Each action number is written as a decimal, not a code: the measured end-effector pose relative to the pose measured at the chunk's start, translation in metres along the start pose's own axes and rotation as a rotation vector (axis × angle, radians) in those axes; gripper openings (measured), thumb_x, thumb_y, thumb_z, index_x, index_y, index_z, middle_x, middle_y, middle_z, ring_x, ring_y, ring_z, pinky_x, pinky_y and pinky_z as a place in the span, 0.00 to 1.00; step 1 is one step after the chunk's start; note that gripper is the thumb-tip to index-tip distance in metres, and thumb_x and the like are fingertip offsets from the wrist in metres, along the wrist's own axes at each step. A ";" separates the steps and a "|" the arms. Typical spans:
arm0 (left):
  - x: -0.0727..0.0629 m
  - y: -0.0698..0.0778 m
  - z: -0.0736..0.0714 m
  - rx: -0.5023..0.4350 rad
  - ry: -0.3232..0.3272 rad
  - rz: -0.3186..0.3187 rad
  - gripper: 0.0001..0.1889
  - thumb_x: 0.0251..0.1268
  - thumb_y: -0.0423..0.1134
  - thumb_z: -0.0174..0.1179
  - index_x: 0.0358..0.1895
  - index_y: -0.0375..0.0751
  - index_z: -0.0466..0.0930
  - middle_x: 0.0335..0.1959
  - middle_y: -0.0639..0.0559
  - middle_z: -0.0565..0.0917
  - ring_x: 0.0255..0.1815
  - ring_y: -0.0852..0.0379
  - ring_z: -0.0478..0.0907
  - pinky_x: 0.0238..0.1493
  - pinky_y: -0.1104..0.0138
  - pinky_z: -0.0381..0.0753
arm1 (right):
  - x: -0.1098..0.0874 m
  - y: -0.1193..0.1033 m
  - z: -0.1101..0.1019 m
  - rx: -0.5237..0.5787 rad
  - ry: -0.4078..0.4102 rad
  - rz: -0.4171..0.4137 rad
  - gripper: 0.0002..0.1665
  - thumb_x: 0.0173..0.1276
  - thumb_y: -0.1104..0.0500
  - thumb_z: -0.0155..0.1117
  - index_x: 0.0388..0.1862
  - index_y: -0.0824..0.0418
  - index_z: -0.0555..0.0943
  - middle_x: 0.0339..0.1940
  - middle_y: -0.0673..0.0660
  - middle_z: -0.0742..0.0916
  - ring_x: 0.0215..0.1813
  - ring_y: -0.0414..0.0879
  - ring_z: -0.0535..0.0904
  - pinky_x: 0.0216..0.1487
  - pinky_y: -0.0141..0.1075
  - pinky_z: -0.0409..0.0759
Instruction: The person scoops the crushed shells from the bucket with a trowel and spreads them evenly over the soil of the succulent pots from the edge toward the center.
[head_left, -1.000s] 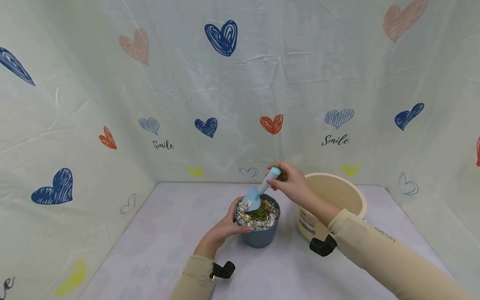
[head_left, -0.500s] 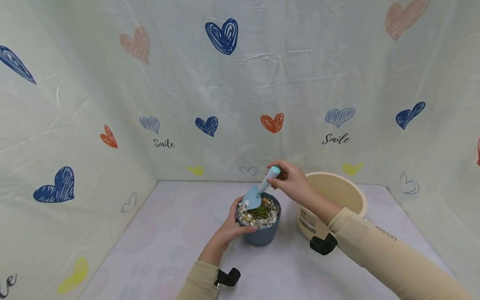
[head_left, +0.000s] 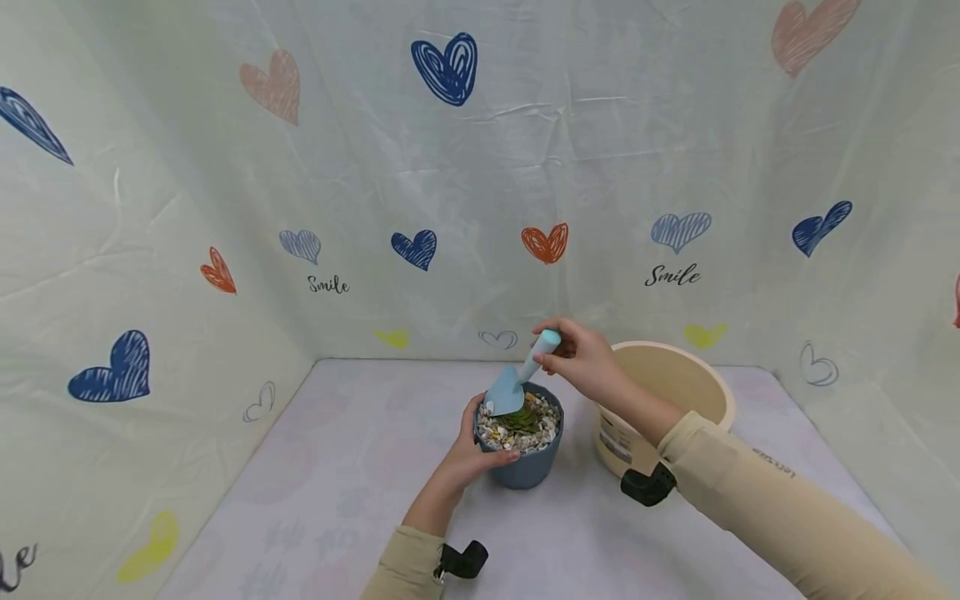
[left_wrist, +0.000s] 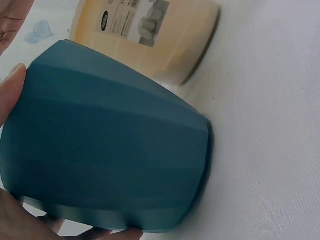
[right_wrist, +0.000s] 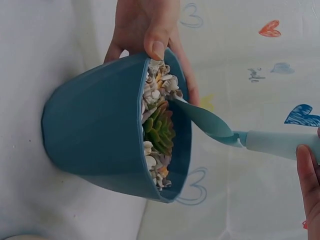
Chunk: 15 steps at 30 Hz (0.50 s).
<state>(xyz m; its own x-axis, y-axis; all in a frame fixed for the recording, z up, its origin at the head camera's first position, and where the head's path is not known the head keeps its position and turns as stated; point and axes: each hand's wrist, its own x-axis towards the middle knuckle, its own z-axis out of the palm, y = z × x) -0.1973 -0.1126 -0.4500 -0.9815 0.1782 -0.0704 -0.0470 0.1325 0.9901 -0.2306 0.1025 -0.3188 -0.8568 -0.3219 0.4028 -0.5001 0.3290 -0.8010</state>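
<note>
A blue faceted flower pot point(head_left: 525, 473) stands upright on the table, filled with pale pebbles and shells around a small green succulent point(right_wrist: 160, 128). My left hand point(head_left: 465, 454) grips the pot from its left side, thumb at the front rim and fingers around the far side. By its handle, my right hand point(head_left: 581, 358) pinches a light blue trowel point(head_left: 506, 392). The trowel slants down to the left, its blade tip among the pebbles at the pot's back left, beside the succulent. How deep the tip sits I cannot tell.
Right of the pot, partly behind my right forearm, stands a large cream bucket point(head_left: 678, 371) with a label on its side. A pale cloth point(head_left: 337, 467) covers the table. A heart-printed curtain point(head_left: 480, 167) rises behind and at both sides.
My left forearm has shifted slightly right, and its thumb has slid a little right along the pot's front. The trowel and right hand hold nearly the same pose.
</note>
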 end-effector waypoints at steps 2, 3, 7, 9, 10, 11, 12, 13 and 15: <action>0.000 0.000 0.000 -0.001 -0.004 0.001 0.59 0.51 0.38 0.75 0.78 0.55 0.39 0.75 0.32 0.46 0.74 0.29 0.44 0.65 0.36 0.54 | 0.000 0.000 0.000 -0.006 0.002 -0.001 0.19 0.66 0.66 0.67 0.56 0.62 0.78 0.35 0.58 0.85 0.34 0.55 0.83 0.33 0.37 0.82; 0.000 0.000 0.000 -0.001 -0.006 0.002 0.59 0.51 0.38 0.75 0.78 0.55 0.38 0.75 0.32 0.46 0.74 0.29 0.44 0.65 0.36 0.54 | 0.000 0.000 -0.001 -0.008 0.001 -0.004 0.19 0.66 0.66 0.67 0.56 0.62 0.78 0.35 0.58 0.85 0.35 0.55 0.83 0.33 0.37 0.82; 0.003 -0.001 -0.002 0.005 -0.014 0.016 0.59 0.50 0.37 0.74 0.78 0.52 0.38 0.76 0.33 0.47 0.74 0.30 0.42 0.65 0.33 0.48 | 0.000 -0.001 -0.003 -0.011 0.003 0.003 0.19 0.66 0.66 0.67 0.56 0.63 0.78 0.36 0.58 0.85 0.34 0.53 0.83 0.33 0.38 0.82; 0.003 0.000 -0.002 0.014 -0.013 0.013 0.59 0.50 0.38 0.75 0.78 0.52 0.38 0.76 0.33 0.47 0.74 0.30 0.42 0.65 0.33 0.48 | 0.000 -0.001 -0.005 -0.010 0.007 0.017 0.20 0.66 0.65 0.67 0.57 0.62 0.78 0.36 0.58 0.85 0.35 0.52 0.83 0.34 0.38 0.82; 0.003 0.001 -0.002 0.019 -0.012 0.012 0.59 0.49 0.38 0.75 0.78 0.52 0.38 0.76 0.33 0.47 0.74 0.30 0.42 0.65 0.33 0.48 | 0.000 -0.002 -0.006 -0.005 0.012 0.030 0.20 0.67 0.65 0.67 0.57 0.62 0.78 0.36 0.58 0.85 0.35 0.51 0.83 0.35 0.38 0.82; 0.003 0.001 -0.002 0.027 -0.011 0.011 0.59 0.49 0.38 0.75 0.78 0.52 0.38 0.76 0.33 0.48 0.74 0.30 0.43 0.65 0.33 0.48 | 0.000 -0.002 -0.008 0.001 0.016 0.041 0.20 0.67 0.65 0.67 0.58 0.62 0.77 0.37 0.58 0.85 0.35 0.50 0.83 0.35 0.38 0.82; 0.003 0.002 -0.003 0.034 -0.010 0.007 0.59 0.49 0.38 0.75 0.78 0.52 0.39 0.76 0.33 0.48 0.74 0.30 0.44 0.65 0.34 0.49 | -0.001 -0.002 -0.009 0.005 0.021 0.050 0.21 0.67 0.65 0.66 0.58 0.62 0.77 0.38 0.59 0.85 0.36 0.50 0.83 0.36 0.38 0.82; 0.003 0.002 -0.003 0.040 -0.009 0.006 0.59 0.49 0.39 0.76 0.78 0.52 0.40 0.76 0.33 0.49 0.74 0.31 0.44 0.65 0.34 0.49 | -0.001 -0.003 -0.011 0.015 0.026 0.061 0.21 0.67 0.65 0.66 0.59 0.62 0.77 0.39 0.59 0.85 0.36 0.50 0.83 0.36 0.38 0.83; 0.004 0.003 -0.004 0.051 -0.014 0.010 0.59 0.48 0.38 0.76 0.78 0.50 0.40 0.75 0.33 0.49 0.74 0.30 0.45 0.66 0.35 0.50 | -0.002 -0.003 -0.016 0.033 0.041 0.081 0.22 0.67 0.65 0.66 0.59 0.62 0.76 0.41 0.60 0.85 0.37 0.50 0.83 0.37 0.38 0.83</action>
<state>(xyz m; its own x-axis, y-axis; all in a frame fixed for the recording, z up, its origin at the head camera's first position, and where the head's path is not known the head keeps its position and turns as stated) -0.2019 -0.1152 -0.4468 -0.9791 0.1935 -0.0622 -0.0268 0.1804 0.9832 -0.2295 0.1159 -0.3101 -0.8988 -0.2591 0.3535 -0.4256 0.3232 -0.8452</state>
